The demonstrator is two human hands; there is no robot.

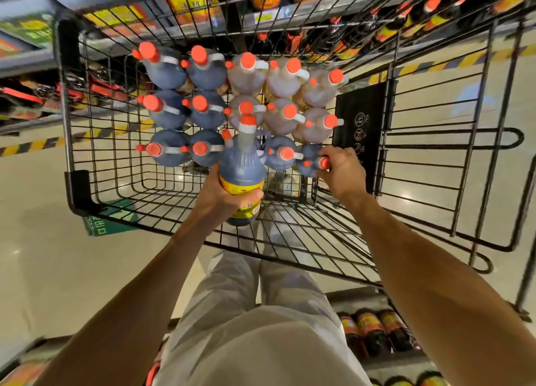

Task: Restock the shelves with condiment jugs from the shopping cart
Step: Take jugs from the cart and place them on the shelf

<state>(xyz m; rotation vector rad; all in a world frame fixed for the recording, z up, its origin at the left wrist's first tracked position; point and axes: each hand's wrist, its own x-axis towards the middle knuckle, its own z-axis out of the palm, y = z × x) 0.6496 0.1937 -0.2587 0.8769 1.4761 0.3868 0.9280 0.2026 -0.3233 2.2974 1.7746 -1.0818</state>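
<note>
Apparently illegible yellow label (238, 186) on jug (242, 160)

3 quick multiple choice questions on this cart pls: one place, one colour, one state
1. The right hand is on a dark red-capped plastic jug at the black wire cart's: A near right corner B far left corner C middle
2. The jug caps are: A green B red-orange C white
3. The dark yellow-labelled plastic jug in the left hand is: A lifted above the others B lying flat C uncapped
1A, fingers curl there; 2B, every cap shows it; 3A, held raised.
</note>
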